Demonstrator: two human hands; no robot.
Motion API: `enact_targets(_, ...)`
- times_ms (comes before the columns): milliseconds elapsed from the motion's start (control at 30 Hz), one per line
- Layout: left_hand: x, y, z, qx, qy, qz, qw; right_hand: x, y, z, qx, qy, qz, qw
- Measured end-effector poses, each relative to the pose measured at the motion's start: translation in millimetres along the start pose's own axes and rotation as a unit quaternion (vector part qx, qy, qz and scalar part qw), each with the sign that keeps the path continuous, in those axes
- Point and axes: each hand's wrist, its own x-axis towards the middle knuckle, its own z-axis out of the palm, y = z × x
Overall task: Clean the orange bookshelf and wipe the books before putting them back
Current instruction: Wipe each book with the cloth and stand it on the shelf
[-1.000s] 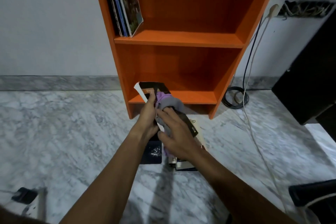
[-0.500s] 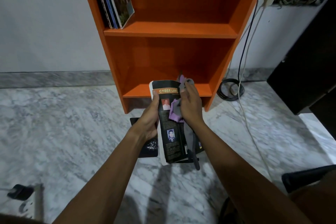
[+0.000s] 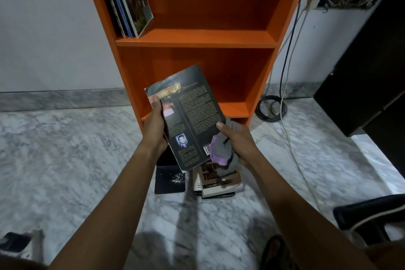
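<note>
A dark paperback book is held up in front of the orange bookshelf, its back cover facing me. My left hand grips its left edge, thumb on the cover. My right hand holds the lower right corner with the thumb on the cover and clutches a grey and purple cloth against it. Several books lean at the left of the upper shelf. The lower shelf holds nothing that I can see.
On the marble floor below my hands lie a black book and a small stack of books. Cables coil right of the shelf and run up to a wall socket. A dark cabinet stands at the right.
The book has been turned and raised, its back cover now fully showing. My right hand slid with the cloth from the top of the cover down to the lower right corner.
</note>
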Motion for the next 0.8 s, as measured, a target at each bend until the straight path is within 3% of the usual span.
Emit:
enact_targets(100,-7.5,-12.3,7.0,0.136,0.139,0.077,0.978,4.9,-10.9,6.6,-0.147,0.033,-0.104,0.983)
enact_targets(167,-20.7,-16.4,27.0,0.139,0.106,0.083,0.981,1.5,-14.4,17.5,-0.245,0.071,-0.154,0.954)
enact_targets(267,-31.0,-15.6,57.8,0.065,0.005,-0.002,0.998,-15.8,-11.8,35.4,-0.301,0.077,-0.222,0.924)
enact_targets(367,-17.1,-6.9,55.1,0.003,0.064,-0.039,0.997,-32.5,-1.2,48.3,-0.335,0.034,-0.277,0.9)
enact_targets(433,-12.0,-5.7,44.6,-0.014,0.064,-0.057,0.996,-38.1,2.3,52.9,-0.31,0.013,-0.267,0.912)
enact_targets(533,-16.8,-2.7,37.1,-0.053,-0.012,-0.088,0.995,-31.0,2.3,54.5,-0.221,-0.025,-0.202,0.954)
enact_targets(800,-41.2,32.9,39.1,-0.05,-0.148,-0.076,0.985,10.7,-43.5,36.7,-0.09,0.01,-0.058,0.994)
